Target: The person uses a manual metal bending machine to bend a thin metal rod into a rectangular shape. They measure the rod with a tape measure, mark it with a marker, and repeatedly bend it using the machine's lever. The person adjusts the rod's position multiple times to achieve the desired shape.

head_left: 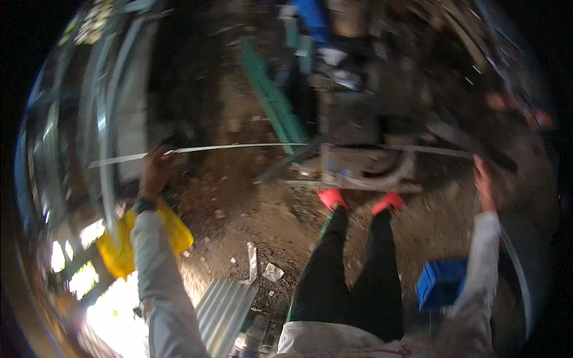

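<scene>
Handling the strip [233, 146]

Position: the strip spans crosswise above the dirt floor [441, 209], between left and right grips. Its middle is hard to make out against the block [364, 170].

Left grip [156, 172]: closed on the strip; a short end projects beyond.

Right grip [484, 186]: fingertips meet the strip's right part; blur prevents telling whether they are closed.

Handling: probably light, thin and springy; material unclear. Edges may cut. Pinch the flat faces near both ends.
</scene>
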Tool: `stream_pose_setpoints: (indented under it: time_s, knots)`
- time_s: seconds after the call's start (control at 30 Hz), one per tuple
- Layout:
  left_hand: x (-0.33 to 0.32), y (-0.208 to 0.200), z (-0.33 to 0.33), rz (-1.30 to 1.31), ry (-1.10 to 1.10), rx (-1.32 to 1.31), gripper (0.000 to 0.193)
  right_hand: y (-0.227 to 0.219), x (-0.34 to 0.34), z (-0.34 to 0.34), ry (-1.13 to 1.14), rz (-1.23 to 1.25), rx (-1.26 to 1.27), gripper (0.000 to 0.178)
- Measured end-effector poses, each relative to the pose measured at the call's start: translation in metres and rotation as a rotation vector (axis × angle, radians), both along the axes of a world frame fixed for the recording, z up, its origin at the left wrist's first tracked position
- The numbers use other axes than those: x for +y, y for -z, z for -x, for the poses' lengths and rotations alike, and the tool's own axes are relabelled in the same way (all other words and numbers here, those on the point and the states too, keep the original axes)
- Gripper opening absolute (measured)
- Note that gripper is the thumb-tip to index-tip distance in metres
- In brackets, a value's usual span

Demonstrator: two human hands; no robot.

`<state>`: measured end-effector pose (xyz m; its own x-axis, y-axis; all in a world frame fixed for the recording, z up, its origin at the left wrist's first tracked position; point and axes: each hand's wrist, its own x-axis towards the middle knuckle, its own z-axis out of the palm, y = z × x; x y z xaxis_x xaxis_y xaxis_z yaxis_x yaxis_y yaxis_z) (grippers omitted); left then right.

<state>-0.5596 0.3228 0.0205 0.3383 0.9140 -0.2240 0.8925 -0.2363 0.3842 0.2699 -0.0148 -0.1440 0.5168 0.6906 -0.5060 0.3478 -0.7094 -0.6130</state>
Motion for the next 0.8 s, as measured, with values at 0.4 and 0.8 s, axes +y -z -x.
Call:
stream_pose_setpoints:
  time_s: [0.4, 0.8]
  knots:
    - [-0.070, 0.107, -0.263, 0.207, 0.320, -0.297, 0.032, -0.015, 0.044, 0.058, 0.434, -0.140, 0.233, 0.040]
    - [-0.073, 0.175, -0.252, 0.292, 0.179, -0.469, 0.054, -0.045, 0.051, 0.069, 0.430, -0.244, 0.295, 0.037]
